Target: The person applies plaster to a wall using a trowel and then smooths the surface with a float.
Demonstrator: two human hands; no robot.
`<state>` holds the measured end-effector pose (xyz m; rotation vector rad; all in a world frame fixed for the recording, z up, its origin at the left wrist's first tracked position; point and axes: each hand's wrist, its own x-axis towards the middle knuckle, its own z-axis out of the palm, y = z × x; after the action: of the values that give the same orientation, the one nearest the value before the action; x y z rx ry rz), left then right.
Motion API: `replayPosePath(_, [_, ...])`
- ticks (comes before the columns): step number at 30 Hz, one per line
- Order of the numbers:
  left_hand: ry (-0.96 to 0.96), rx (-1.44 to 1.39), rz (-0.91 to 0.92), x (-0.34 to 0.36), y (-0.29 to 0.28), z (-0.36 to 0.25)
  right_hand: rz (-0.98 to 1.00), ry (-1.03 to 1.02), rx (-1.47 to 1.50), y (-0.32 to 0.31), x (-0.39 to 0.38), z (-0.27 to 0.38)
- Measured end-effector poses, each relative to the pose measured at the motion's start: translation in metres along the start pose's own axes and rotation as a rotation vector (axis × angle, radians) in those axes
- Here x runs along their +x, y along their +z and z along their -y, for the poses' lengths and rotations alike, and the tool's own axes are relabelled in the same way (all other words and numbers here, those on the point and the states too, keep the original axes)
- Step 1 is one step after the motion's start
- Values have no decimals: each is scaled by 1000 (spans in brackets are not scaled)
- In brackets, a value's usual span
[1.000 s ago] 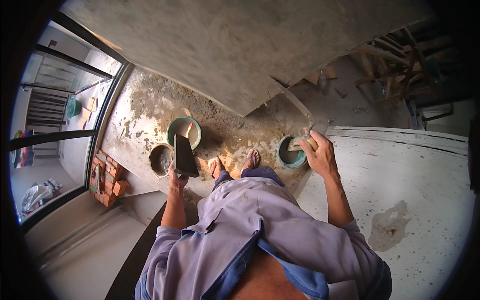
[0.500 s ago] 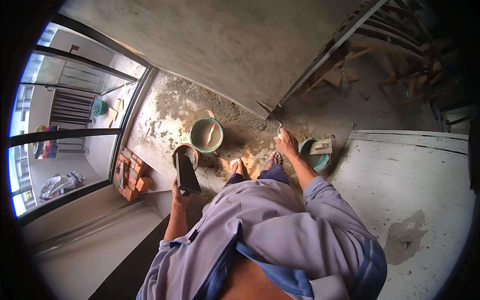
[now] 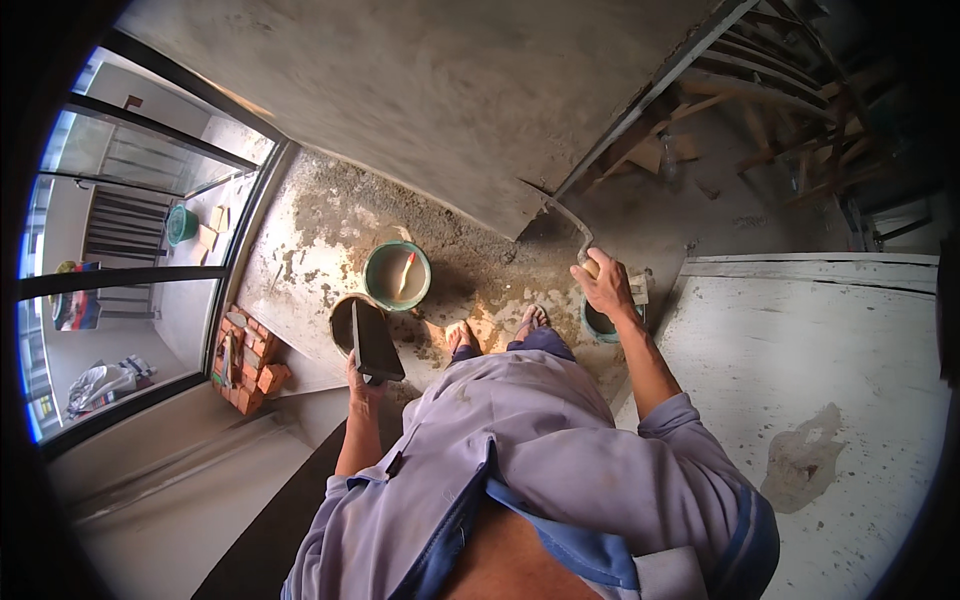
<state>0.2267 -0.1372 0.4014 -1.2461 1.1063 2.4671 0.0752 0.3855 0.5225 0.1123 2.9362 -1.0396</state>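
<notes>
My right hand (image 3: 606,285) is closed round the handle of a trowel (image 3: 576,220). Its bent metal shank runs up to a thin blade, seen nearly edge-on at the lower right edge of the grey plastered wall (image 3: 430,100). On the left, my left hand (image 3: 364,380) grips a long, dark, rectangular plastering float (image 3: 377,345). The float hangs over a tan-rimmed bucket (image 3: 341,325) and hides part of it. Just beyond stands a green bucket (image 3: 370,285) of murky water, with a red-tipped brush (image 3: 406,272) in it.
Another green bucket (image 3: 600,328) is partly hidden behind my right hand. Bricks (image 3: 262,375) are piled at the left by the dark-framed window (image 3: 130,278). A white board (image 3: 800,350) stretches along my right. Timber pieces (image 3: 750,100) lie at the far right. Wet mortar stains the floor.
My right hand has moved right, and the trowel has turned so its blade lies near the wall's edge. My left hand still holds the float. The view has shifted slightly.
</notes>
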Motion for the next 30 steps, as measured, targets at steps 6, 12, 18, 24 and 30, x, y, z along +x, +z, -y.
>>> replayPosePath(6, [180,86,160,27,23,23,30,-9,30,-64,-3,42])
replayPosePath(12, [140,50,219,49,-1,34,3,-62,64,-114,-14,83])
replayPosePath(18, [221,104,145,8,17,13,151,-82,7,-84,-26,74])
replayPosePath(24, [76,-108,168,-25,13,-16,372,136,-174,87,-4,-43])
replayPosePath(30, [71,29,82,-60,-8,-33,301,231,-153,99,16,-55])
